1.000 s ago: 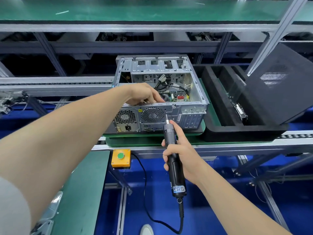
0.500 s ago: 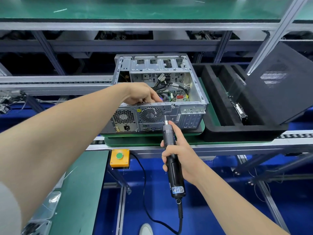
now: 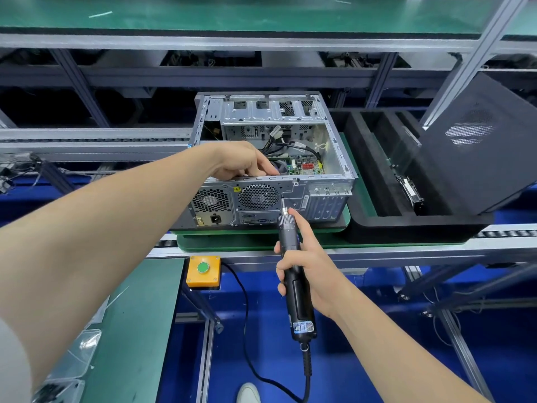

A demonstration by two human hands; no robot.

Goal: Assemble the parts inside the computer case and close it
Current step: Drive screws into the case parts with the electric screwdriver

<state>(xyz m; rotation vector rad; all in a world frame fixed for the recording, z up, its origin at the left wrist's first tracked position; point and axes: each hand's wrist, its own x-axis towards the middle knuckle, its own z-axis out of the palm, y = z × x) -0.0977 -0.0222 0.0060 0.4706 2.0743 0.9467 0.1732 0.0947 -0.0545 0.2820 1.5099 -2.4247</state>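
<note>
Hardly anything has been moved since the earlier frames: the bit of the electric screwdriver is kept at the near wall of the computer case, just right of the fan grille. The case is laid open side up on the green pallet, presumably so its inside can be reached from above. The screwdriver is gripped by the right hand, fingers wrapped round its barrel. The left hand is rested on the near rim, fingers bent down inside, probably to steady a part; whether anything is gripped cannot be told. The side panel is leaned at the right, not yet fitted.
</note>
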